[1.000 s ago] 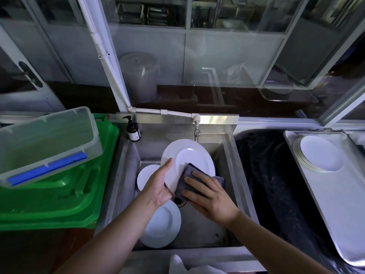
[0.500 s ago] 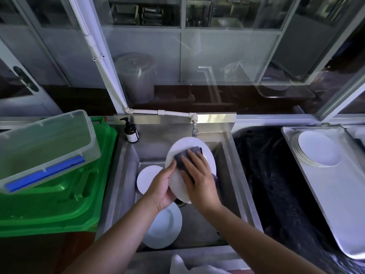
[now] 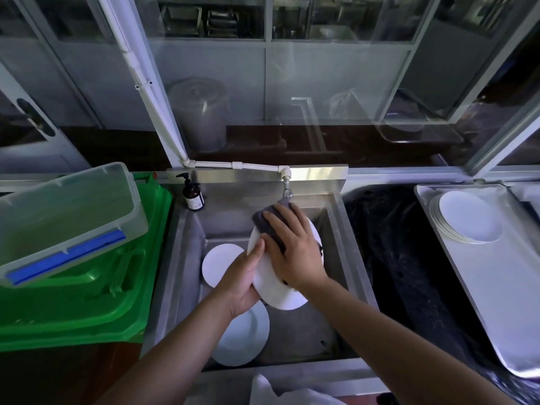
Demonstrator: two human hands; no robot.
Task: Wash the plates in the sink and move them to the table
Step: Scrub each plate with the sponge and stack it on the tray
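The person stands at the steel sink [image 3: 187,258], both arms reaching down into the basin. The left hand [image 3: 242,283] holds a white plate [image 3: 274,290] by its left edge, thumb laid over the rim and fingers curled behind it, so the grip is closed round the plate. The plate is tilted up, lifted clear of the basin floor, just below the tap [image 3: 286,191]. The right hand [image 3: 295,252] lies flat on the face of the plate with its fingers spread, pressing a dark grey cloth [image 3: 267,222] against the upper part of it; the cloth's top edge reaches almost to the tap.

Two more white plates lie in the sink: a small plate [image 3: 217,264] to the left of the held plate, partly behind the left hand, and a lower plate [image 3: 245,340] flat on the basin floor under the left wrist. A brown soap bottle [image 3: 193,195] with a pump stands at the sink's back left corner.

Left of the sink a clear plastic box [image 3: 67,217] with a blue clip sits tilted on a green bin lid [image 3: 87,302]. Right of the sink, beyond a dark strip, a steel tray [image 3: 482,287] rests on the surface, and a stack of clean plates [image 3: 464,217] sits at its far end. Something white and crumpled [image 3: 280,393] shows at the sink's near edge; I cannot tell what it is.
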